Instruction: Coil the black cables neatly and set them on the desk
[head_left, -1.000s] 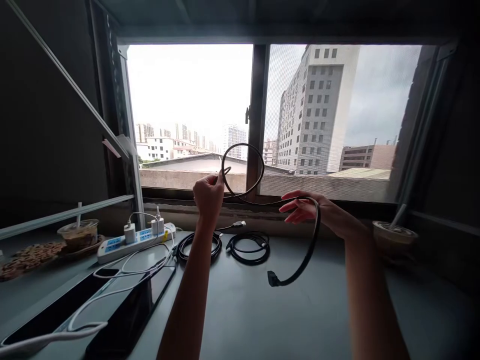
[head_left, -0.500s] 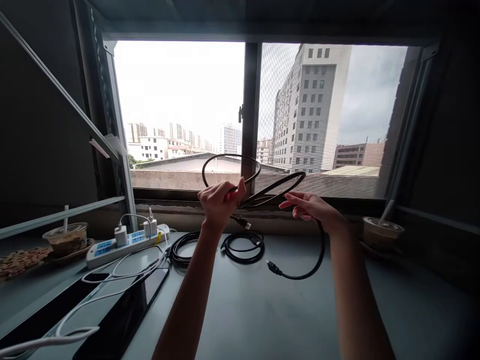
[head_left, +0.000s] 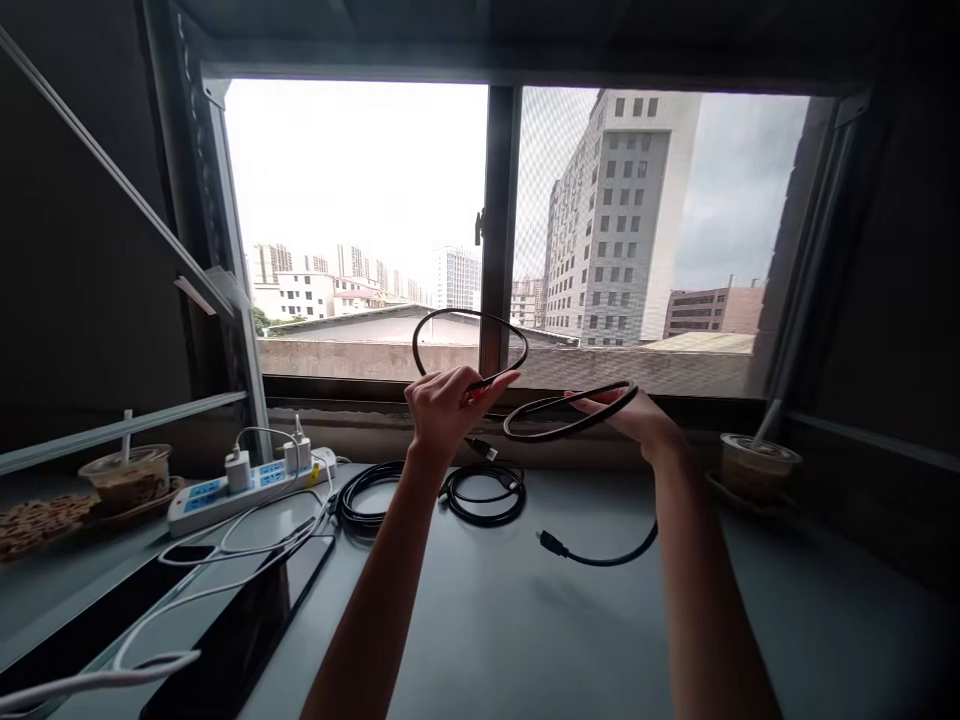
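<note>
In the head view my left hand (head_left: 450, 400) is closed on a black cable (head_left: 525, 358), its thumb stretched out along it. One cable loop stands above this hand, in front of the window. A second, flatter loop reaches across to my right hand (head_left: 630, 412), whose fingers are partly hidden behind it and seem to pinch the cable. From behind the right wrist the cable curves down to a black plug (head_left: 553, 543) above the table. Another plug end (head_left: 484, 449) with a metal tip hangs just below my left hand.
Two coiled black cables (head_left: 489, 518) lie on the grey table (head_left: 525, 650). To the left are a power strip (head_left: 202, 505) with white chargers, white cords, and dark flat devices (head_left: 240, 640). Drink cups stand at left (head_left: 127, 478) and right (head_left: 757, 468). A window is behind.
My right hand has risen slightly, and the right-hand loop has dropped in front of its fingers. My left thumb has stretched to the right, and the upper loop has shifted slightly right.
</note>
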